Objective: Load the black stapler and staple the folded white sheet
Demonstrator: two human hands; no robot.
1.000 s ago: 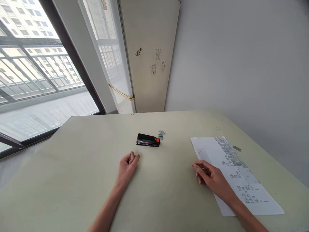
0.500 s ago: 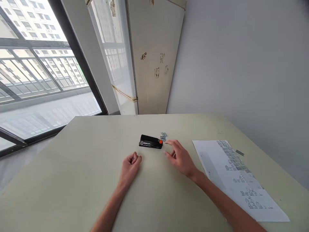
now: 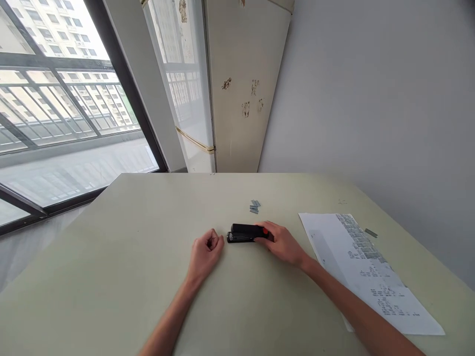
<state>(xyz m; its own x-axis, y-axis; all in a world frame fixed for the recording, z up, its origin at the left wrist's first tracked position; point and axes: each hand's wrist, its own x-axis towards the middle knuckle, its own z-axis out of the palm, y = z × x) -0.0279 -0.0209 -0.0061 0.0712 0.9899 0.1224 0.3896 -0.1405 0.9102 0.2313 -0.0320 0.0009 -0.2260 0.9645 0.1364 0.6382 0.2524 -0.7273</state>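
A black stapler [image 3: 243, 232] with a red-orange patch at its right end lies between my two hands. My right hand [image 3: 280, 242] grips that right end, thumb on the near side and fingers on the far side. Just left of the stapler, my left hand [image 3: 207, 252] rests on the table with its fingers curled closed. Whether anything is inside those fingers is hidden. Beyond the stapler lie several small grey strips of staples [image 3: 254, 207].
White printed sheets [image 3: 334, 267] lie on the pale table [image 3: 111, 277] at the right, partly under my right forearm. A grey strip [image 3: 371, 233] sits beside them. Behind the table stand a worn fridge [image 3: 245, 128] and a grey wall [image 3: 371, 99]; a window is left.
My right hand has closed on the stapler and drawn it nearer and to the right, away from the staple strips. My left hand stays curled. The view has shifted slightly.
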